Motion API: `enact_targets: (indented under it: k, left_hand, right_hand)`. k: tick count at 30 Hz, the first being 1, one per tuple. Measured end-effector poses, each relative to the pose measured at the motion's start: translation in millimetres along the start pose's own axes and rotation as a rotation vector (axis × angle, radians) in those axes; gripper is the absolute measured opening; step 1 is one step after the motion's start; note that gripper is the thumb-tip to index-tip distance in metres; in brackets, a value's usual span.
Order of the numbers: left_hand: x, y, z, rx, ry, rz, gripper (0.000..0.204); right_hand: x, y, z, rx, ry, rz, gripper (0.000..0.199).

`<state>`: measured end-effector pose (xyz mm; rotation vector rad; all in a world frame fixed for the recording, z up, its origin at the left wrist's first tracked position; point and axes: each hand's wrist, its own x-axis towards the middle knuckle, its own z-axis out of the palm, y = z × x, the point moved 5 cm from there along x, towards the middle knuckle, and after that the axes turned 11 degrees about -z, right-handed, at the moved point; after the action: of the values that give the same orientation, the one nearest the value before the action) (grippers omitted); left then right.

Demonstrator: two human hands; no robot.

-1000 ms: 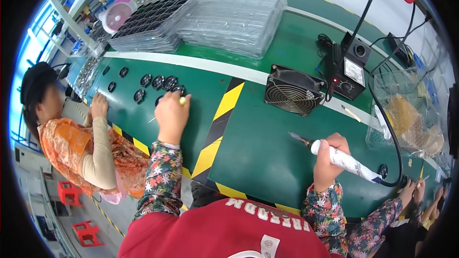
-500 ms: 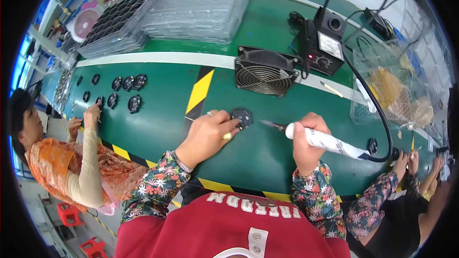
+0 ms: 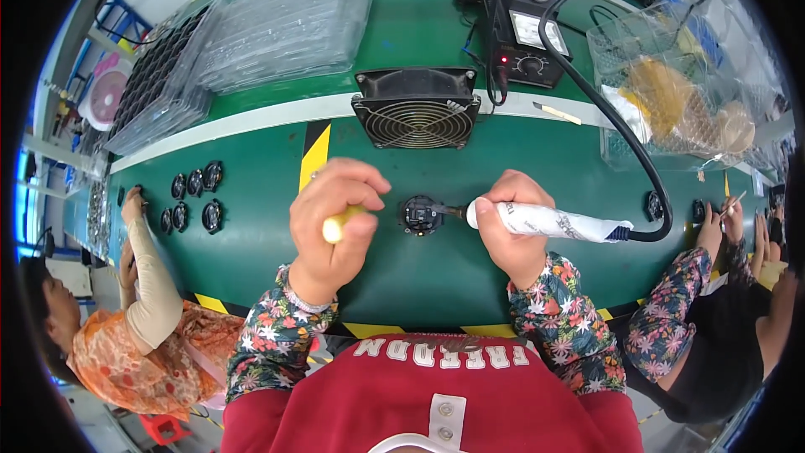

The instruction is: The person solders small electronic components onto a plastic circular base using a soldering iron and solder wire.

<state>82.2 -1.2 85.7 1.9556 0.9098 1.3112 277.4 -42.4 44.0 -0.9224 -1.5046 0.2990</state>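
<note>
A small round black part (image 3: 417,216), with bits of circuitry showing, lies on the green bench in front of me. My right hand (image 3: 514,231) grips a soldering iron (image 3: 549,223) by its white-wrapped handle. The iron's tip reaches the right side of the black part; contact is too small to confirm. My left hand (image 3: 329,222) is raised to the left of the part, apart from it, with its fingers curled in. Something yellow shows at its fingers; whether it is worn or held, I cannot tell.
A black fan (image 3: 417,113) stands behind the part. Right of it are a soldering station (image 3: 528,42), a knife (image 3: 557,112) and clear plastic boxes (image 3: 671,109). The iron's cable (image 3: 604,109) arches overhead. Clear trays (image 3: 293,21) are stacked far left; co-workers sit both sides.
My left hand has let go of the black part and drawn back left. The iron has moved left to the part, whose circuitry now shows. My view has shifted right.
</note>
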Motion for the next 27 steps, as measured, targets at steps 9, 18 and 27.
enact_targets:
  k: [9,18,27]
  left_hand:
    - [-18.9,-31.7,28.1,-0.008,-0.155,-0.114,0.061]
    - [-19.1,-27.8,28.2,0.03,-0.16,-0.065,0.058]
    - [-23.8,-23.3,34.9,0.122,-0.225,0.033,0.037]
  right_hand:
    - [3.6,-3.5,4.8,-0.017,-0.061,-0.017,0.017]
    - [3.7,-2.0,7.8,-0.004,-0.086,-0.069,0.013]
    - [1.2,1.2,12.4,-0.01,-0.102,-0.043,0.013]
